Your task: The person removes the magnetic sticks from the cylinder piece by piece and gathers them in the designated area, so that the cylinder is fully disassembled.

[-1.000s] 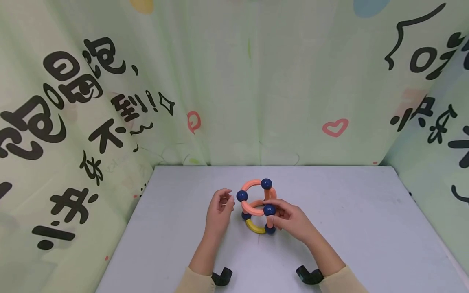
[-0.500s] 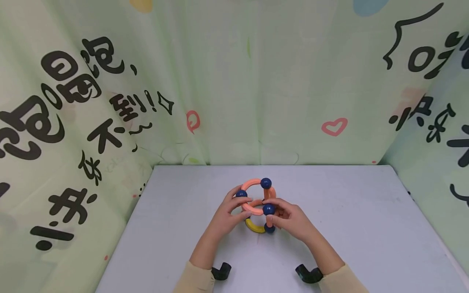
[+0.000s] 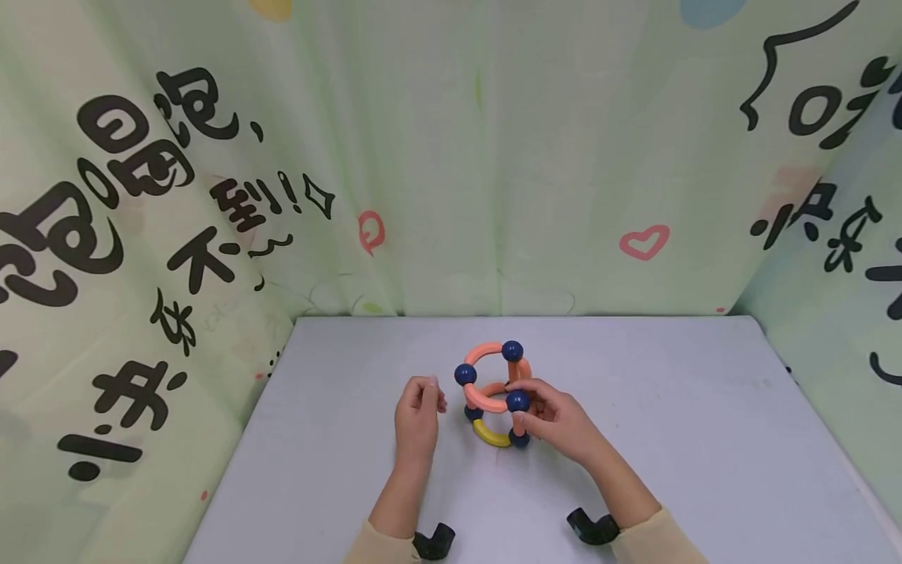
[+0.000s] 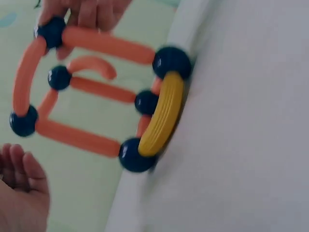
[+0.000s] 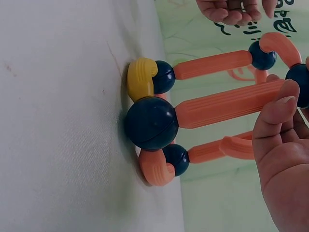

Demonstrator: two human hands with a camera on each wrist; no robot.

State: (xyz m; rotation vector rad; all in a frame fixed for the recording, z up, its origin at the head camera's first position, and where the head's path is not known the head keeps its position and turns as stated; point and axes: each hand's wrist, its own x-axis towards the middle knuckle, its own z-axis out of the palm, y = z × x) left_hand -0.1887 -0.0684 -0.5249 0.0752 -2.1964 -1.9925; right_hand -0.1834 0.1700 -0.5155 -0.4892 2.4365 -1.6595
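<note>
A toy frame of magnetic rods and balls stands on the table, its dark blue balls joined by orange rods (image 3: 486,403). One curved yellow rod (image 4: 164,113) forms part of its base. Three upright rods (image 5: 231,101) link lower balls to upper ones. From an upper ball, a curved orange rod (image 4: 94,63) sticks out with one end free. My right hand (image 3: 560,415) pinches the near right upright just under its top ball (image 3: 517,401). To the left of the frame, my left hand (image 3: 416,419) is apart from it, fingers loosely curled, holding nothing.
The white tabletop (image 3: 338,376) spreads around the frame. Pale green curtains (image 3: 437,196) with black lettering hang behind and on both sides. A black wrist mount (image 3: 434,541) sits at the left cuff, another black mount (image 3: 592,527) at the right.
My left hand reached in and took hold of the frame's upper left ball, then let go and drew back left. The right hand keeps its grip; the frame stays in place.
</note>
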